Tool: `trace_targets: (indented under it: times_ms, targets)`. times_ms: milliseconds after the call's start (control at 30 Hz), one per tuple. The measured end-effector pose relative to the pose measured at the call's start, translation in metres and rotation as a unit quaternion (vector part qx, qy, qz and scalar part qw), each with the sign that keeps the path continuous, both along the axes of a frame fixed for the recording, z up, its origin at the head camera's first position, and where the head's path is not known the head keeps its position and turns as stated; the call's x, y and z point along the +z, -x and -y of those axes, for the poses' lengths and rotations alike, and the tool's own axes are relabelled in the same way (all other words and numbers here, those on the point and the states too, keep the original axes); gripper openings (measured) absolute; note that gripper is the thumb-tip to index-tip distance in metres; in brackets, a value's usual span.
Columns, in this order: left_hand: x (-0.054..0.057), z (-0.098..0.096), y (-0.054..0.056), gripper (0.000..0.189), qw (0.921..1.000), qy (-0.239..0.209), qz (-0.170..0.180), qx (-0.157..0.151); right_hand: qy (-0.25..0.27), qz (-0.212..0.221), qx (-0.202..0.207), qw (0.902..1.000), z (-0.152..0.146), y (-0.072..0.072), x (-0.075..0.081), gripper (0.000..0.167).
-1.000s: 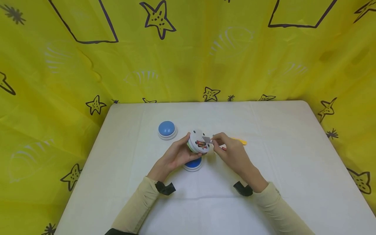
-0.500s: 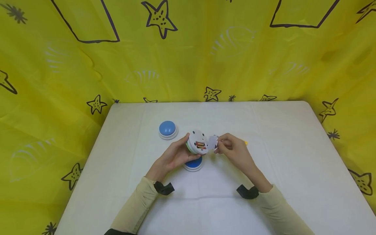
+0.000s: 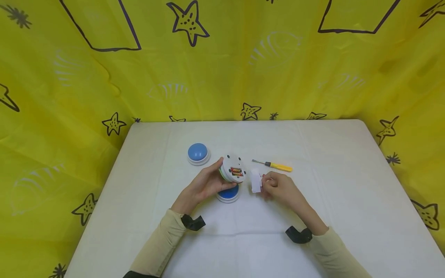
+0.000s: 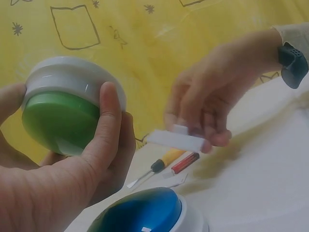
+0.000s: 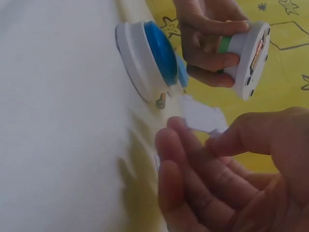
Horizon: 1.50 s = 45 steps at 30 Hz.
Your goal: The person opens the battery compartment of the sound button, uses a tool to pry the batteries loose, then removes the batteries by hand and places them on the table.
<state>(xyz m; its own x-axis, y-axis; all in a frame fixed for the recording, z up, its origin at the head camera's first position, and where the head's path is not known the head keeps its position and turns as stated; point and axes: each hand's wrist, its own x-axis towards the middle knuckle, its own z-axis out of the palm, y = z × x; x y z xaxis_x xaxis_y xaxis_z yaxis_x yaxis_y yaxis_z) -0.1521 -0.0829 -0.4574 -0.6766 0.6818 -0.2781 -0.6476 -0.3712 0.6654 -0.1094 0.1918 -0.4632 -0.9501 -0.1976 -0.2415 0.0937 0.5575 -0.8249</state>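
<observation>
My left hand [image 3: 205,186] grips a round push button [image 4: 63,118] with a green dome and white base. In the head view its underside faces up, with red batteries [image 3: 236,172] lying in the uncovered compartment. Small dark spots dot the white base around it. My right hand [image 3: 281,188] pinches a small white battery cover [image 3: 256,182] between thumb and fingers, just right of the button and apart from it. In the right wrist view the cover [image 5: 205,116] sticks out past the fingertips.
A blue button [image 3: 228,192] stands under the left hand, partly hidden, and a lighter blue one [image 3: 197,152] farther back. Beyond the right hand lie a yellow-handled screwdriver [image 3: 281,167], a red battery [image 4: 185,163] and a flat white piece [image 4: 175,181].
My right hand has drawn the battery cover away from the button, to the right and toward me, tilting it. The screwdriver is uncovered to view. The left hand stays nearly still.
</observation>
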Motion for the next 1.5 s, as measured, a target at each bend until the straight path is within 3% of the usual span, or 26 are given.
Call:
trace_targets:
  times_ms: [333,600,967,1233,1367,1500]
  targets:
    - [0.002,0.004,0.000,0.060,0.9999,0.005,-0.013,-0.007,-0.075,0.077,0.000,0.9942,0.000,-0.003,-0.004,0.016]
    - [0.002,0.004,0.000,0.059,0.9999,0.008,-0.013,-0.004,-0.124,0.095,0.018,0.9876,0.002,-0.002,0.005,0.013]
    - [0.002,0.004,0.000,0.060,1.0000,-0.003,-0.008,0.004,-0.165,0.082,0.029,0.9824,0.004,-0.001,0.005,0.016]
    - [0.000,0.004,0.000,0.059,0.9998,-0.015,-0.007,0.009,-0.210,-0.004,0.025,0.9773,0.002,-0.003,0.004,0.014]
    - [-0.003,0.005,0.001,0.059,0.9998,-0.016,-0.012,0.004,-0.197,-0.088,0.002,0.9764,0.000,0.002,0.002,0.014]
    - [-0.004,0.005,0.001,0.059,0.9997,-0.015,-0.021,-0.002,-0.177,-0.171,-0.020,0.9691,-0.005,0.012,-0.004,0.013]
